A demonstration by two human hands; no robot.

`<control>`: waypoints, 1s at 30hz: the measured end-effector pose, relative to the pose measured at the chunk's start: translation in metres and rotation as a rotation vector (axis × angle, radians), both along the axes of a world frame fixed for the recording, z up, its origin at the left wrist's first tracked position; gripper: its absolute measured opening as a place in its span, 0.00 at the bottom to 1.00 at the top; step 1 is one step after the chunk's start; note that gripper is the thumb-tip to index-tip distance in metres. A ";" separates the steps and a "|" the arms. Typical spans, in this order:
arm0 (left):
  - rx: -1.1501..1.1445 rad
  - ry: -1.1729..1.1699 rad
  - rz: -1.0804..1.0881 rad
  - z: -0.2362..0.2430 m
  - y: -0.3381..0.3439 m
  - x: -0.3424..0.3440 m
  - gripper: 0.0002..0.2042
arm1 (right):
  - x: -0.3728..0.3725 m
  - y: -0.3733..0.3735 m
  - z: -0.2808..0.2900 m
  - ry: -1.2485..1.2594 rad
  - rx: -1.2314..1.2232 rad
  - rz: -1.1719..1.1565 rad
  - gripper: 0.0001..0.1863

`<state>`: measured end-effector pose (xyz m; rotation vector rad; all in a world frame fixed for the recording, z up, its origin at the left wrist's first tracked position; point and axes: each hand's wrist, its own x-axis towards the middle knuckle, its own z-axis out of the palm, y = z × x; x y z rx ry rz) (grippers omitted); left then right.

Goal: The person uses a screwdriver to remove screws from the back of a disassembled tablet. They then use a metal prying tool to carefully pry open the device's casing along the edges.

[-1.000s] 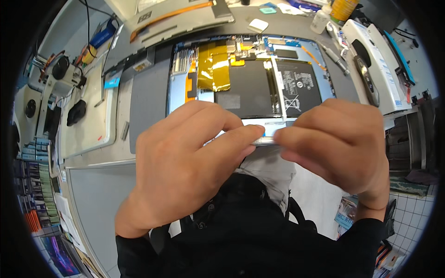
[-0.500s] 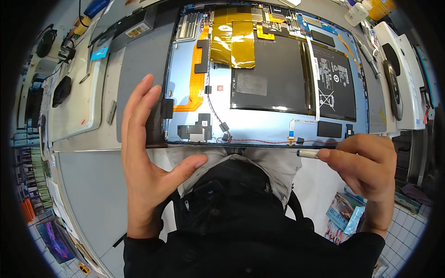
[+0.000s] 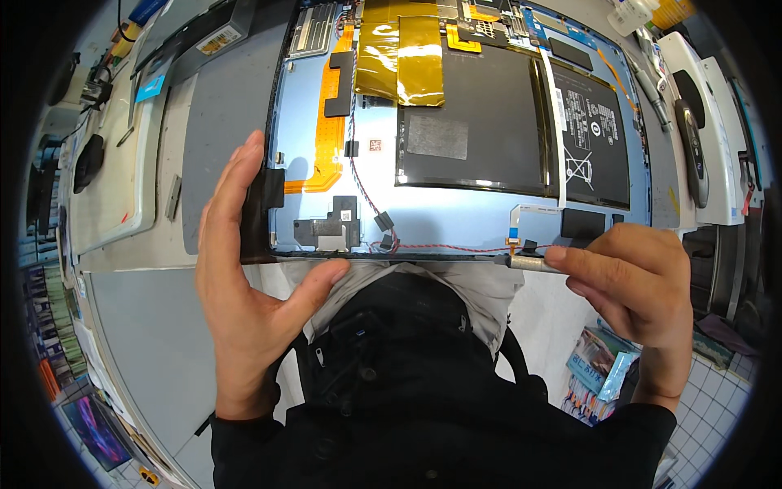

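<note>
An opened blue metal device (image 3: 314,228) lies at the table's front edge, showing a black battery pack (image 3: 595,122), gold tape (image 3: 419,61), an orange flex cable (image 3: 327,147) and thin twisted wires (image 3: 448,247). My left hand (image 3: 248,236) is open at the device's front left corner, fingers stretched along the left side and thumb at the front edge. My right hand (image 3: 619,281) pinches a short silver cylindrical tool (image 3: 525,262), its dark end at the device's front edge near a small white ribbon connector (image 3: 515,220).
A grey mat (image 3: 224,155) is under the device. At left are a white tray (image 3: 106,235) and a black object (image 3: 90,161); behind them a dark panel (image 3: 163,41). At right are a pen-like tool (image 3: 652,94), a white box (image 3: 725,208) and bottles (image 3: 627,16).
My hands have drawn apart from their earlier place at the front edge; the left opened and moved to the left corner. Since half a second ago the tool has moved left to the edge.
</note>
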<state>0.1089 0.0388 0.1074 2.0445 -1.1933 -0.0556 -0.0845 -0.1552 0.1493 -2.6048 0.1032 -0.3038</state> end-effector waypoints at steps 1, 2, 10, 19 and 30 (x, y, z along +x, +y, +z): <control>0.029 -0.009 0.005 0.001 0.000 0.000 0.39 | 0.000 0.000 0.001 0.011 0.004 0.003 0.16; 0.045 -0.019 0.010 0.002 0.000 0.000 0.39 | 0.000 -0.001 0.001 0.017 0.010 0.003 0.16; -0.039 0.029 0.005 -0.003 0.002 0.001 0.39 | 0.003 0.005 0.008 0.099 0.057 -0.023 0.16; -0.019 -0.004 -0.006 -0.006 0.004 0.002 0.42 | 0.008 0.008 0.011 0.117 0.035 -0.042 0.12; 0.073 -0.081 -0.007 -0.003 0.005 0.002 0.42 | 0.013 0.004 0.011 0.130 0.053 0.025 0.13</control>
